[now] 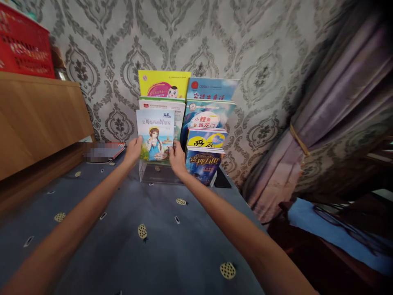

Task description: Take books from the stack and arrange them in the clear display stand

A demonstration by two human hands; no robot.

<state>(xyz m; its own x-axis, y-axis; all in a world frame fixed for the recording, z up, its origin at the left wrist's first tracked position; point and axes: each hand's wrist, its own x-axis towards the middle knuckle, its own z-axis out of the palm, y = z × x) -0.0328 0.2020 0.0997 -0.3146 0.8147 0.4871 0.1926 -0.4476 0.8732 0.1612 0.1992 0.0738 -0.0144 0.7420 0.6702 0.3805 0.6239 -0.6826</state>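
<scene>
Between my two hands is a pale blue picture book [156,139] with a girl in a yellow hat on its cover. My left hand [134,149] grips its left edge and my right hand [177,157] its lower right edge. It is upright at the front left of a clear acrylic rack [156,175]. Behind it in the rack stand a white-topped book [162,105] and a yellow book [164,82]. The right column holds a blue book [213,88], a teal book [211,114], a yellow-and-blue book [205,138] and a dark blue book [202,166].
A dark blue cloth [123,237] with pineapple prints covers the surface. More books [104,152] lie at the left by a wooden cabinet [43,119] carrying a red basket [26,45]. A black flat object [222,180] lies right of the rack. A curtain [316,106] hangs at right.
</scene>
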